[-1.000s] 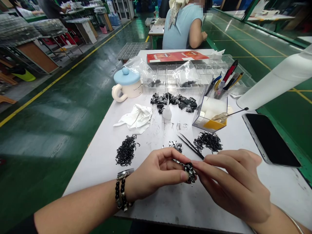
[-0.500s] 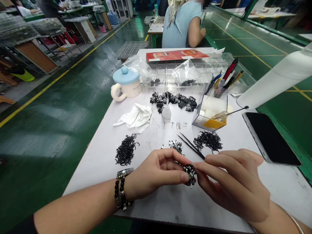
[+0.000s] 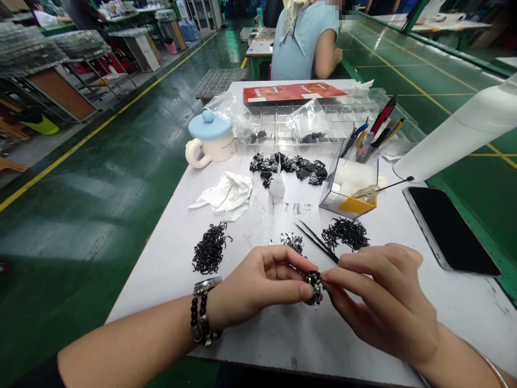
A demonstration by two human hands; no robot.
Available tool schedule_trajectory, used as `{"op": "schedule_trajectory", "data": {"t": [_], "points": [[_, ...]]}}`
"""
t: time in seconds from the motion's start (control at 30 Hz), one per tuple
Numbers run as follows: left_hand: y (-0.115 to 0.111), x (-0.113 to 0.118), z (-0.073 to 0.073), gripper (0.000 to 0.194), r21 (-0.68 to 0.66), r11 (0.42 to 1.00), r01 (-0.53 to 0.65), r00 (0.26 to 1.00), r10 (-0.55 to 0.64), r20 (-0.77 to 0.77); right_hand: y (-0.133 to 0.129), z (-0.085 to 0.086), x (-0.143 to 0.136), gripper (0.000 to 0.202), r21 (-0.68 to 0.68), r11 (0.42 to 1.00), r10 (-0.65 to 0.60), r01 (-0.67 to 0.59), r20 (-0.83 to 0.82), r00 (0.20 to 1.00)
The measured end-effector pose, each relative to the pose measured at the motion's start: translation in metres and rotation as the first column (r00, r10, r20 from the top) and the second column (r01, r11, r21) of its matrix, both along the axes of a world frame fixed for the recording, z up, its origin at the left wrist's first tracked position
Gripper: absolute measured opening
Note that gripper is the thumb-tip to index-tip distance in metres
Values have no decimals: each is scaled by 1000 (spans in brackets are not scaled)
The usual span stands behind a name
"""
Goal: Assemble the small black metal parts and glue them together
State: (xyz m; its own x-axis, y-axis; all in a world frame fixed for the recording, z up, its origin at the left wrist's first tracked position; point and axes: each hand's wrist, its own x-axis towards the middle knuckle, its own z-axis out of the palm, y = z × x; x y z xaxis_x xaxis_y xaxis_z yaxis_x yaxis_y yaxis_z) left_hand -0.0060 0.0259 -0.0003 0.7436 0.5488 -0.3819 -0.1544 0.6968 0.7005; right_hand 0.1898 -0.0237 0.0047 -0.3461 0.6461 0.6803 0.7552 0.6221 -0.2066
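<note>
A small black-and-silver part is pinched between the thumb and fingers of my left hand. My right hand has its fingertips against the right side of that part; whether they hold a smaller piece is hidden. Just beyond the hands lie a pile of silver metal pieces and black tweezers. Small curved black pieces form a left pile and a right pile. Farther back, black-and-silver parts are heaped behind a small white squeeze bottle.
On the white table are a lidded mug, a white cloth, a clear holder with pens, a phone and a white lamp arm. Clear trays and bags lie at the back. A person sits beyond.
My right hand has shifted and tilted slightly, its fingertips still at the part. My left hand holds the part almost unmoved.
</note>
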Motion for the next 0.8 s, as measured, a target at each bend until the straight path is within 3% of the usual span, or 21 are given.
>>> {"op": "schedule_trajectory", "data": {"t": [0.23,0.8], "points": [[2,-1,3,25,32,999,29,994,-26,-106,3,2,-2,10,-113,991,66,-71,-46,997],[4,0,4,21,-25,997,69,997,-70,-21,2,2,-6,10,-111,993,28,-40,-107,994]]}}
